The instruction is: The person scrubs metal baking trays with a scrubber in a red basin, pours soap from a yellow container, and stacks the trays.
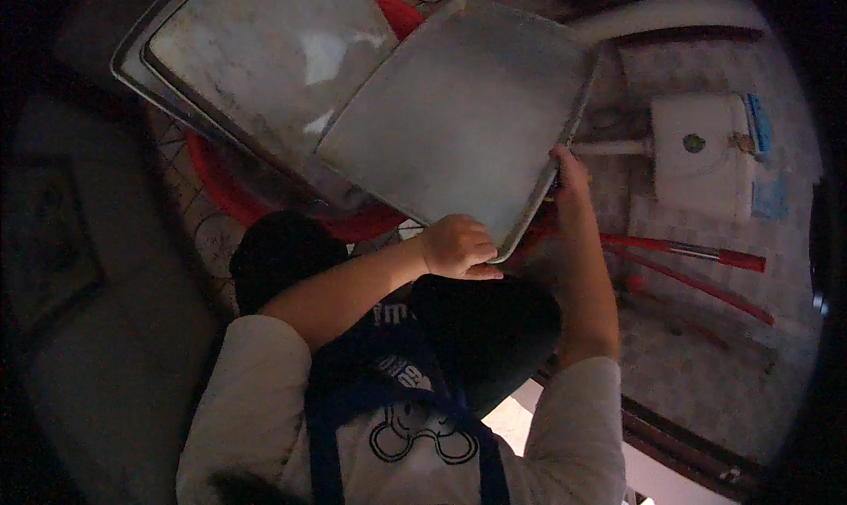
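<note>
A grey metal baking tray is tilted in front of me, its flat inside facing up. My left hand is closed on its near edge, close to the near right corner, fingers curled. Farther along, my right hand grips the right side of the same tray, with part of its fingers hidden behind the rim. To the left, another worn baking tray lies on top of further trays, with wet-looking shine on its surface. These trays rest across a red basin, which they mostly cover.
A white tank with a pipe is on the tiled wall at the right. Red poles lean below it. A white curved rim shows at the far right. My bent knees are close below the tray. Patterned floor tiles surround the basin.
</note>
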Action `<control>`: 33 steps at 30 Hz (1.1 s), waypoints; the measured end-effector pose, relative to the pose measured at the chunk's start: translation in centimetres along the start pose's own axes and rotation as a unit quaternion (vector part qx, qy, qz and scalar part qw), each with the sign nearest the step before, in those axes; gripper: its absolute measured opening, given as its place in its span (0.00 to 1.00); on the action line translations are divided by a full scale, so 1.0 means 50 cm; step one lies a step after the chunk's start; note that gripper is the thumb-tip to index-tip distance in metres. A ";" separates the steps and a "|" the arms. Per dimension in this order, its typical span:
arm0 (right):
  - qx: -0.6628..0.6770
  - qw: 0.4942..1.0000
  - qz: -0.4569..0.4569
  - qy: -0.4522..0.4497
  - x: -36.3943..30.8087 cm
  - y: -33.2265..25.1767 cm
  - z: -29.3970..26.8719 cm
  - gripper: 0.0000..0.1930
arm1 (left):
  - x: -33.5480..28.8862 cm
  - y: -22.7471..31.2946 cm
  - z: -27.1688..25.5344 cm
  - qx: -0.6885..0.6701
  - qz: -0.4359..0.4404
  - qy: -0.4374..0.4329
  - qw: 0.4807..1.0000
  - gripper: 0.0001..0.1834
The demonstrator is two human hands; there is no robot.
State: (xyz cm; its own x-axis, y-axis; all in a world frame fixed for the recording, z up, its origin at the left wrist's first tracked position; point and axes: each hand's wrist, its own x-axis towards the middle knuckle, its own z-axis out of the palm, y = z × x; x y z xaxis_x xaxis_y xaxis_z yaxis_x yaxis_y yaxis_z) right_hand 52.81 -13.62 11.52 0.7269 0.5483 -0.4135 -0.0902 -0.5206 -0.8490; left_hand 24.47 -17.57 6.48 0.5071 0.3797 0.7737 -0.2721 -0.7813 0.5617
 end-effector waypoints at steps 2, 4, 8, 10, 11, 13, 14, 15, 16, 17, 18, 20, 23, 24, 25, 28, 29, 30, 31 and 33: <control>0.044 0.997 -0.049 0.048 0.003 0.024 0.020 0.17 | -0.018 -0.033 -0.005 0.023 0.003 -0.034 0.999 0.13; 0.053 0.992 -0.087 0.075 -0.011 0.023 0.032 0.17 | -0.029 -0.093 -0.064 0.129 -0.084 0.026 0.988 0.14; 0.037 0.977 -0.206 0.042 -0.041 -0.049 0.027 0.21 | -0.008 -0.271 -0.271 0.331 -0.365 0.177 0.852 0.33; 0.084 0.966 -0.244 0.001 -0.045 -0.069 0.030 0.23 | -0.004 -0.330 -0.336 0.294 -0.391 0.186 0.852 0.40; 0.106 0.958 -0.264 -0.022 -0.051 -0.072 0.035 0.24 | -0.013 -0.358 -0.357 0.274 -0.402 0.194 0.852 0.43; 0.142 0.950 -0.274 -0.055 -0.056 -0.065 0.033 0.27 | 0.022 -0.379 -0.385 0.149 -0.458 0.206 0.852 0.43; 0.131 0.947 -0.288 -0.063 -0.059 -0.054 0.018 0.27 | 0.071 -0.339 -0.408 0.037 -0.488 0.215 0.845 0.40; 0.123 0.943 -0.300 -0.078 -0.057 -0.045 0.014 0.27 | 0.094 -0.312 -0.442 -0.069 -0.512 0.222 0.827 0.37; 0.087 0.923 -0.363 -0.096 -0.046 -0.046 0.058 0.26 | 0.036 -0.431 -0.538 -0.198 -0.541 0.311 0.756 0.36; 0.029 0.901 -0.426 -0.074 -0.016 -0.028 0.052 0.26 | 0.026 -0.440 -0.566 -0.273 -0.519 0.321 0.744 0.36; -0.028 0.875 -0.481 -0.051 -0.004 -0.019 0.061 0.26 | 0.014 -0.436 -0.577 -0.344 -0.497 0.327 0.726 0.37; -0.085 0.896 -0.435 -0.023 0.031 -0.009 0.099 0.26 | -0.010 -0.417 -0.583 -0.376 -0.462 0.371 0.713 0.37; -0.163 0.871 -0.452 0.104 0.099 0.015 0.150 0.27 | -0.047 -0.334 -0.517 -0.232 -0.454 0.471 0.720 0.35; -0.189 0.867 -0.437 0.150 0.100 0.015 0.175 0.28 | -0.042 -0.300 -0.498 -0.172 -0.473 0.488 0.713 0.34; -0.212 0.859 -0.421 0.200 0.095 0.016 0.198 0.28 | -0.035 -0.267 -0.483 -0.112 -0.487 0.501 0.706 0.33; -0.137 0.854 -0.455 0.212 0.060 -0.033 0.240 0.28 | 0.004 -0.162 -0.457 -0.045 -0.493 0.533 0.686 0.30; -0.083 0.869 -0.441 0.207 0.044 -0.052 0.246 0.28 | -0.002 -0.138 -0.441 -0.007 -0.485 0.521 0.702 0.29; -0.019 0.878 -0.429 0.210 0.027 -0.073 0.254 0.27 | -0.013 -0.128 -0.427 0.028 -0.466 0.506 0.725 0.28; 0.036 0.882 -0.418 0.215 0.022 -0.088 0.264 0.27 | -0.013 -0.114 -0.410 0.055 -0.450 0.491 0.744 0.28; 0.122 0.879 -0.431 0.163 0.011 -0.117 0.312 0.26 | -0.017 -0.099 -0.398 0.023 -0.430 0.518 0.739 0.26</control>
State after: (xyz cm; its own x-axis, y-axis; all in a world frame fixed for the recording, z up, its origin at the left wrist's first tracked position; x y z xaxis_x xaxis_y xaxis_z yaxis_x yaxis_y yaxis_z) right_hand 43.14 -0.09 11.12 0.7496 0.4330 0.5006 0.4757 0.1735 -0.8623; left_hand 9.09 -4.17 8.86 -0.4278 0.9029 -0.0414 -0.1731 -0.0369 0.9842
